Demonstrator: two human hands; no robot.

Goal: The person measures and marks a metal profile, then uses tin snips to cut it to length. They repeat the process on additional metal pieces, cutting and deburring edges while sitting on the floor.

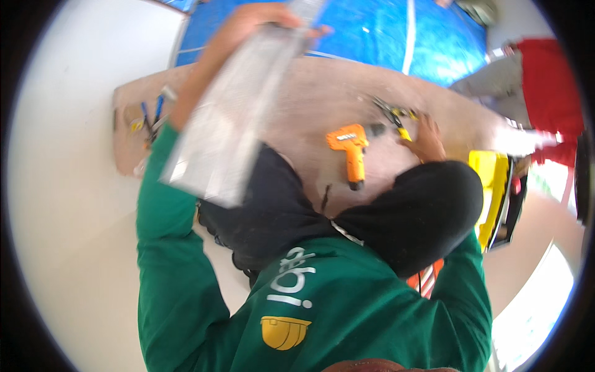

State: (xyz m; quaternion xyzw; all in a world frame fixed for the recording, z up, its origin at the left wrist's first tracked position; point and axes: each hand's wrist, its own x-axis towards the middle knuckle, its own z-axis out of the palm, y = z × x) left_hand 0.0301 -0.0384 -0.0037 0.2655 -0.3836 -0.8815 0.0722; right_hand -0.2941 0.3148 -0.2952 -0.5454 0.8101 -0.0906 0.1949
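Observation:
My left hand [263,15], raised at the far left, grips a long silver sheet-metal channel [229,118] near its upper end. The channel slants down across my left forearm toward my knee and is blurred by motion. On the board, my right hand [427,141] rests with its fingers apart, beside metal-cutting snips [390,115] with yellow-and-black handles. Its thumb lies close to one handle; whether it touches is unclear. An orange cordless drill [350,149] lies just left of the snips. A small dark slender piece [326,197] lies nearer me.
Under the tools is a brown board [310,93], with blue-handled pliers [149,121] at its left end. A yellow toolbox [486,180] stands beside my right knee. Beyond lies a blue tarp [359,37]. Another person in red [551,93] is at the right; a white wall [68,155] runs along the left.

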